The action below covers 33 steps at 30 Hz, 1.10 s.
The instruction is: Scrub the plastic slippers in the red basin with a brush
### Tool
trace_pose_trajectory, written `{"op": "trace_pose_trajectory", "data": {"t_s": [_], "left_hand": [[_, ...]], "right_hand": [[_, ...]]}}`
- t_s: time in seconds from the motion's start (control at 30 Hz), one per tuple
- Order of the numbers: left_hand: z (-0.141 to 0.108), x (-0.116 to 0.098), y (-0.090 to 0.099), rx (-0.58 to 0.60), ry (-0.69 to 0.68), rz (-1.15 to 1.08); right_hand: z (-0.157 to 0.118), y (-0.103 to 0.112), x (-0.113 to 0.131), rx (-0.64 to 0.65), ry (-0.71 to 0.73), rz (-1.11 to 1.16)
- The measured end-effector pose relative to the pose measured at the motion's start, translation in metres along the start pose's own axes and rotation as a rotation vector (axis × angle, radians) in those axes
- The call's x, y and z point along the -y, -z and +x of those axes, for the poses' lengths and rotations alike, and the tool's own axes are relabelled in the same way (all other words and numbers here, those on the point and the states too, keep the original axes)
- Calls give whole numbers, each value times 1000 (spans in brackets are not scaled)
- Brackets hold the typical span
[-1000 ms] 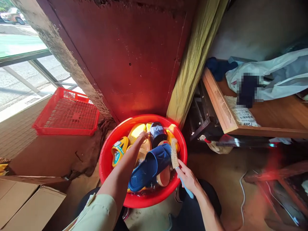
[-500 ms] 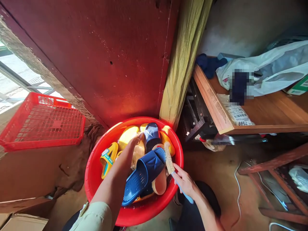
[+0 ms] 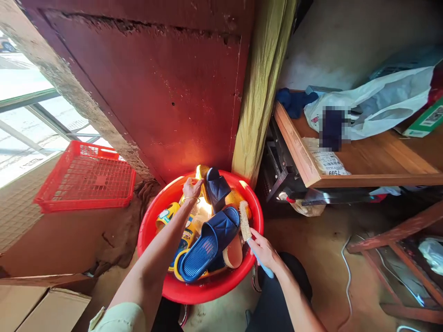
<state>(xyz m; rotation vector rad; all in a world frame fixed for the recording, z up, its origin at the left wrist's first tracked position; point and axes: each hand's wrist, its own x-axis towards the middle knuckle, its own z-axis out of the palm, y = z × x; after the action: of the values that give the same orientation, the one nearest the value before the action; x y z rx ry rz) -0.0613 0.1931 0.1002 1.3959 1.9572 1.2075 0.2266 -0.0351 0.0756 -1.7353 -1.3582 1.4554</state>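
"Holding what, that right hand (image 3: 265, 252)?"

"A brush (image 3: 245, 222). Its fingers are curled around the pale blue handle, and the handle's end sticks out below them, toward the person's knees."

"And the bristles?"

"They point up and away, just beside the toe end of the near slipper (image 3: 207, 253), the blue one. Whether they touch it, I cannot tell."

"Where is that slipper?"

"In the tub (image 3: 207, 294), on top of the pile. It lies at a slant, strap up, heel toward the person's left and toe toward the right hand."

"What about the left hand (image 3: 192, 189)?"

"It is stretched over the tub to the far side, with a thin band (image 3: 192, 199) around the wrist. Its fingertips are at a yellow shoe (image 3: 201, 172) by the far rim. They look close together, but I cannot tell if they grip it."

"What else is in the pile?"

"The far slipper (image 3: 218, 192), also blue, leans next to the yellow shoe. A sandal (image 3: 167, 215) with a yellow strap sits at the left, and a tan sole (image 3: 233, 254) shows at the right, close to the near slipper."

"And around the tub?"

"A red door (image 3: 162, 115) behind it, a yellow curtain (image 3: 261, 97) next to that, a red crate (image 3: 86, 205) off to the left, and a desk (image 3: 377, 181) on the right with a white bag (image 3: 377, 99) on top."
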Motion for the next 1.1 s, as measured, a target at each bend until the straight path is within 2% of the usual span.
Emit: {"op": "trace_pose_trajectory", "data": {"t_s": [0.07, 0.13, 0.27, 0.37, 0.47, 0.57, 0.63, 0.77, 0.83, 0.9, 1.0, 1.1], "left_hand": [[0, -11, 24, -76, -49, 4], [-4, -25, 49, -95, -125, 33], [-23, -50, 95, -22, -263, 223], [-44, -49, 116, 10, -337, 372], [-58, -32, 128, -26, -332, 428], [-64, -12, 136, -122, -217, 447], [-65, -3, 141, -146, -141, 462], [-70, 4, 155, -136, -131, 474], [-70, 3, 165, -187, -129, 488], [-71, 2, 175, -231, -118, 510], [-81, 1, 182, -194, -177, 553], [-108, 4, 168, -64, -313, 627]], "right_hand": [[-1, -2, 0, -22, 19, 0], [-1, -3, 0, -37, 34, -8], [-1, -4, -1, -55, 39, -43], [-2, -5, -4, -70, 75, -86], [-2, -8, -11, -97, 160, -165], [-1, -11, -19, -169, 266, -241], [-1, -11, -22, -209, 313, -279], [-9, -15, -26, -259, 381, -329], [-20, -23, -28, -286, 450, -351], [-34, -36, -31, -253, 542, -419], [-53, -56, -28, -143, 582, -654], [-54, -70, -10, -130, 452, -924]]}}
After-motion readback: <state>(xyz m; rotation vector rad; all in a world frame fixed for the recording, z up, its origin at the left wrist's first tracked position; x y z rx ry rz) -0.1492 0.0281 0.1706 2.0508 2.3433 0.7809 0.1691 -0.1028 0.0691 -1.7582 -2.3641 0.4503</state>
